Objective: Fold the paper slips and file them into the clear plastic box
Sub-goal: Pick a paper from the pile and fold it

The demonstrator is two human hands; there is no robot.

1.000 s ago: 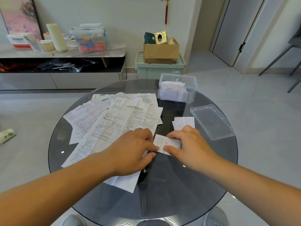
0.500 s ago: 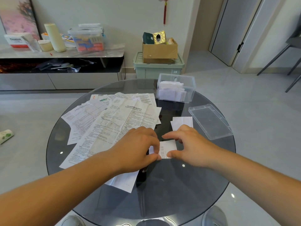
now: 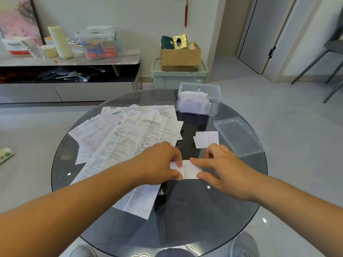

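Note:
A small printed paper slip (image 3: 188,169), folded, lies on the round glass table (image 3: 194,216). My left hand (image 3: 159,164) pinches its left edge between thumb and fingers. My right hand (image 3: 220,169) pinches its right edge the same way. The clear plastic box (image 3: 199,98) stands open at the table's far side, with several folded white slips inside. Two folded white slips (image 3: 206,139) lie between the box and my right hand. A spread of unfolded printed sheets (image 3: 126,134) covers the table's left half, partly under my left forearm.
The box's clear lid (image 3: 238,135) lies at the table's right edge. Beyond the table stand a green storage bin (image 3: 178,76) with a cardboard box (image 3: 181,54) on it, and a low cabinet (image 3: 68,71) at the left. A chair (image 3: 332,52) is at the far right.
The slip has become narrower and both hands have drawn slightly toward me with it. Both hands still grip its two edges.

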